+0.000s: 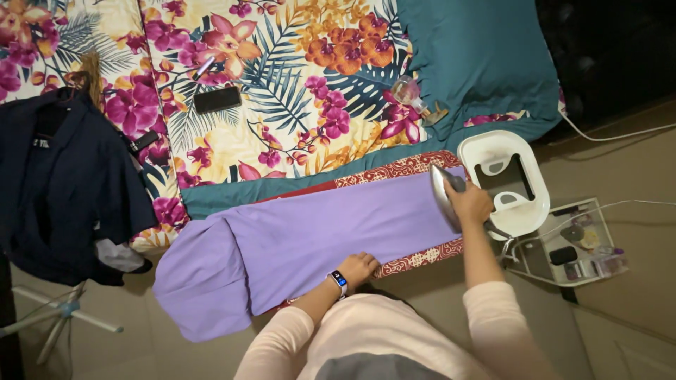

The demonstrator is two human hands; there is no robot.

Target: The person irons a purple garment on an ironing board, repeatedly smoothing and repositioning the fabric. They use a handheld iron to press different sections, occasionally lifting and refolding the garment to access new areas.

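Observation:
A lilac cloth lies spread along a red patterned ironing board. My left hand, with a watch on the wrist, presses flat on the cloth's near edge. My right hand grips the handle of a clothes iron, which is tipped up with its metal soleplate facing left, at the cloth's right end. The iron is beside a white iron stand.
A floral bedspread with a teal pillow, a black phone, a pen and a spray bottle lies beyond the board. A dark shirt hangs at left. A clear tray of small items sits at right.

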